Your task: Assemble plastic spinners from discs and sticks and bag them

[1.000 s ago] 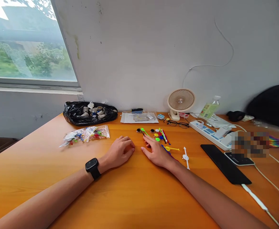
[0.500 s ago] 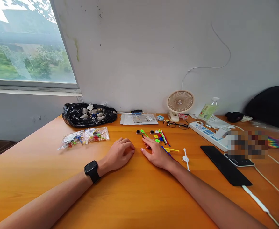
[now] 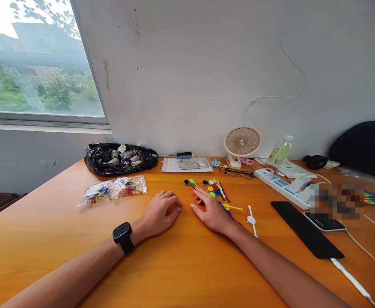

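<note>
My left hand (image 3: 162,214) rests on the wooden table (image 3: 174,265), loosely curved, thumb apart from the fingers, with nothing visible in it. A black watch (image 3: 122,234) is on that wrist. Opposite, my right hand (image 3: 210,212) lies open with its thumb spread. Beyond its fingertips are small coloured plastic pieces: a green arrow spinner (image 3: 192,182), a black disc (image 3: 186,182), a yellow disc (image 3: 210,188) and several narrow arrows (image 3: 221,189). A yellow arrow spinner (image 3: 232,207) lies beside this hand, partly hidden by it. Farther right is a white arrow spinner (image 3: 251,220).
Clear plastic packets (image 3: 129,186) hold more coloured pieces. Behind them sits a black bag (image 3: 93,160) of grey rolls. A screwdriver (image 3: 183,154), small fan (image 3: 242,141), glasses (image 3: 237,172), bottle (image 3: 279,154), power strip (image 3: 280,187) and black slab (image 3: 306,229) with a cable surround the work area.
The camera has tilted up slightly, so the table objects appear lower. Both hands keep nearly the same pose, and the plastic pieces stay where they were.
</note>
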Tool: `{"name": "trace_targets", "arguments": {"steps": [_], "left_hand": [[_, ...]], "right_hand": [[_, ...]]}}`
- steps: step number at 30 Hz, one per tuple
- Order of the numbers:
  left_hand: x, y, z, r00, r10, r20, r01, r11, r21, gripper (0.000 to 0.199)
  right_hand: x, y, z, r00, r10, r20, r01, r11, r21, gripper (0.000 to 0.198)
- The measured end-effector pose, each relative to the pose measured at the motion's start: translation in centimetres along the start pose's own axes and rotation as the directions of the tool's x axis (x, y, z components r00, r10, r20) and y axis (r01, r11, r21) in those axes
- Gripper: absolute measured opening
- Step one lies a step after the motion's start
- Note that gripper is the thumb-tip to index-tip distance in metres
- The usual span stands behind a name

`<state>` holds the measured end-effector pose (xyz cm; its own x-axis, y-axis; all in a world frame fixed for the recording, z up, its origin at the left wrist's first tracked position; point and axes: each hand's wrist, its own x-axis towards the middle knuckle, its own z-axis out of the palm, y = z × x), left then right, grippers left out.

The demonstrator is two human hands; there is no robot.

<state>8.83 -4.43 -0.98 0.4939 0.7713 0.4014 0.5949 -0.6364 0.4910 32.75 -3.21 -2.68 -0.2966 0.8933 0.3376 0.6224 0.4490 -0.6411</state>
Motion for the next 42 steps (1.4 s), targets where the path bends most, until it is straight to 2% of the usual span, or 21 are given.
{"name": "trace_targets", "arguments": {"steps": [7, 11, 14, 18, 22, 26, 30, 32, 37, 42], "left_hand": [[0.1, -0.1, 0.1, 1.000, 0.007, -0.001, -0.007, 1.000, -0.007, 0.011], [-0.2, -0.1, 0.1, 1.000, 0.006, -0.018, -0.006, 1.000, -0.011, 0.012], [-0.4, -0.3, 0.2, 0.997, -0.018, -0.075, 0.016, 1.000, -0.026, 0.025], [-0.4, -0.6, 0.5, 0.995, -0.029, -0.096, 0.027, 0.999, -0.020, 0.032], [-0.2, -0.4, 0.4, 0.999, -0.005, -0.043, 0.004, 1.000, -0.031, 0.018], [-0.2, -0.1, 0.1, 0.998, 0.043, 0.038, -0.039, 0.994, -0.101, 0.013], [-0.3, 0.3, -0.2, 0.996, 0.063, 0.063, -0.054, 0.989, -0.139, 0.014], [-0.3, 0.5, -0.3, 0.994, 0.075, 0.077, -0.062, 0.986, -0.153, 0.015], [-0.2, 0.7, -0.4, 0.986, 0.120, 0.120, -0.095, 0.977, -0.190, 0.024], [-0.3, 1.0, -0.1, 0.984, 0.137, 0.112, -0.122, 0.984, -0.133, 0.021]], "right_hand": [[0.0, 0.0, 0.1, 1.000, 0.023, -0.017, -0.022, 0.999, 0.027, 0.051], [0.0, -0.3, -0.1, 0.997, -0.011, -0.072, 0.014, 0.999, 0.049, 0.033], [0.0, -0.8, -0.6, 0.993, -0.037, -0.114, 0.042, 0.998, 0.041, 0.021], [-0.1, -1.3, -1.0, 0.983, -0.055, -0.174, 0.057, 0.998, 0.010, 0.038], [-0.4, -1.4, -0.8, 0.979, -0.042, -0.199, 0.052, 0.998, 0.047, 0.049], [-0.6, -1.5, -0.8, 0.971, 0.007, -0.238, 0.031, 0.988, 0.154, 0.051], [-0.5, -1.7, -1.1, 0.952, 0.099, -0.290, -0.011, 0.957, 0.291, 0.051], [-0.5, -1.8, -1.1, 0.961, 0.119, -0.249, -0.027, 0.939, 0.344, 0.049], [-0.8, -2.5, -0.2, 0.994, 0.104, -0.017, -0.089, 0.917, 0.390, 0.040], [-1.1, -2.9, 0.6, 0.994, 0.106, 0.026, -0.109, 0.940, 0.323, 0.036]]}}
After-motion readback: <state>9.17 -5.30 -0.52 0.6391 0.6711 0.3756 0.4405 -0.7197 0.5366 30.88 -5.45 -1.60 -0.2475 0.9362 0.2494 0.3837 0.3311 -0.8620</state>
